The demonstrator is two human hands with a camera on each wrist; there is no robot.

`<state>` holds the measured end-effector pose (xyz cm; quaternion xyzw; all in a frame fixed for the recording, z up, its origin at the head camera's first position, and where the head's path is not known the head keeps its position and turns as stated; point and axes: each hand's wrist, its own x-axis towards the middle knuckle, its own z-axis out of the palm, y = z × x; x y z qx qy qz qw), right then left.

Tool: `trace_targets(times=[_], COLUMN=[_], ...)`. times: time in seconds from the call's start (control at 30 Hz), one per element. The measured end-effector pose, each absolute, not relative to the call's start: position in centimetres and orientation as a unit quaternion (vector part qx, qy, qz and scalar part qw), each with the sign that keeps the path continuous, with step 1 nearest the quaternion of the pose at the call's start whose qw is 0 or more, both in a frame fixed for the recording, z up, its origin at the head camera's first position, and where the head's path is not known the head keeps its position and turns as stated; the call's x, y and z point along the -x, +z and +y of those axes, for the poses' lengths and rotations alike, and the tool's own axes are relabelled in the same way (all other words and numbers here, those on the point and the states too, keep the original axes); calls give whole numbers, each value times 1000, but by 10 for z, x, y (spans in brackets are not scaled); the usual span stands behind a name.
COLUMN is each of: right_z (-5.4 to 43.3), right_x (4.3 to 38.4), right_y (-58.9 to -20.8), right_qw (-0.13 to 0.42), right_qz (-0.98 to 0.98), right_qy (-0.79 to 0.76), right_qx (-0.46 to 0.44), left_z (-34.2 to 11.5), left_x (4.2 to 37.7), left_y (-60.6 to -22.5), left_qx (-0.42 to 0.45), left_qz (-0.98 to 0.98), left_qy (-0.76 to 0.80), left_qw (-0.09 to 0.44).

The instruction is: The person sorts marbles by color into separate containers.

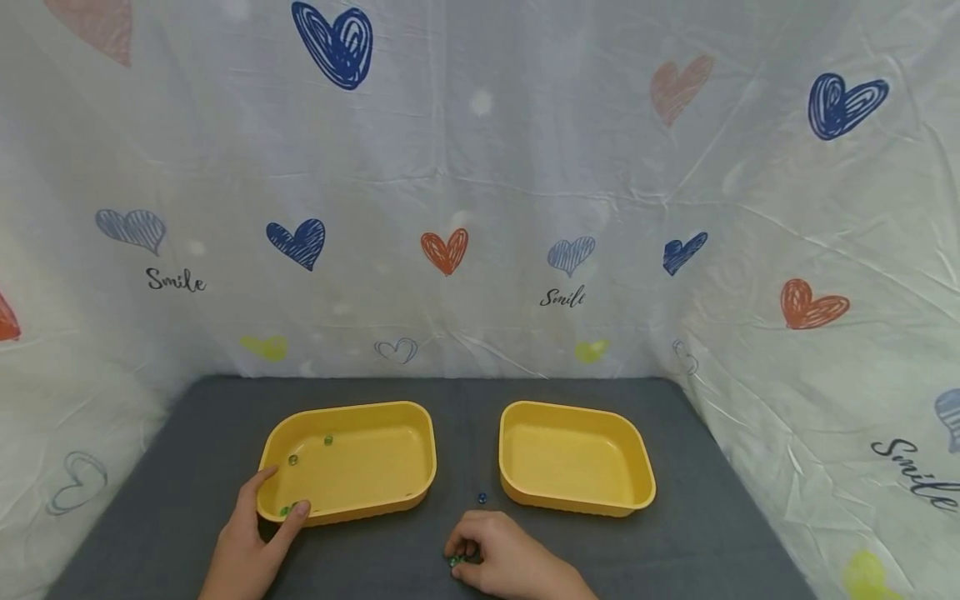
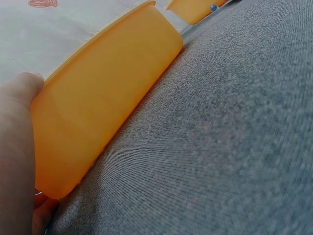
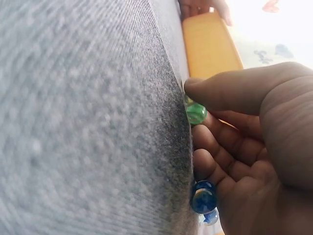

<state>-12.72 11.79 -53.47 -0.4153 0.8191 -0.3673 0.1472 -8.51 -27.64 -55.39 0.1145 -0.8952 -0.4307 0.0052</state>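
**Left hand on a tray corner, right hand pinching a green marble**

The biggest thing on my head feed is the white backdrop (image 1: pixel 495 158), printed with hearts and "Smile". Below it I see the dark grey cloth (image 1: pixel 390 558). Two yellow containers sit apart on it: the left tray (image 1: pixel 360 471) and the right tray (image 1: pixel 573 462).

My left hand (image 1: pixel 246 542) grips the left tray's near-left corner, thumb at the near rim, fingers around the side. My right hand (image 1: pixel 502 550) is down on the cloth in front of the gap between the trays, its thumb and fingers curled to pinch a green marble (image 3: pixel 196 113) at the cloth.

Smallest are the other marbles. Three green-tinted marbles (image 1: pixel 328 440) lie in the left tray, one close by my left thumb. My right-wrist feed shows two blue marbles (image 3: pixel 204 197) just beside the right hand's curled fingers; from the head I make out only one.
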Motion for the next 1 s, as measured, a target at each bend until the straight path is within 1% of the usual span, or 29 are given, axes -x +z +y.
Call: trace_targets(times=[0.17, 0.57, 0.8, 1.0], right_z=[117, 115, 112, 107], right_x=[126, 127, 127, 131], right_y=[-534, -533, -528, -520], right_qw=[136, 141, 140, 115], right_qz=[821, 816, 800, 791], right_qy=[-364, -378, -429, -464], right_qx=[419, 414, 395, 381], left_z=[-276, -277, -277, -277], left_x=[87, 86, 86, 86], left_y=[-553, -554, -553, -554], left_qx=[-118, -119, -114, -111], left_qz=[-895, -894, -894, -895], left_qy=[-431, -431, -433, -433], left_qw=[-3, -6, -4, 0])
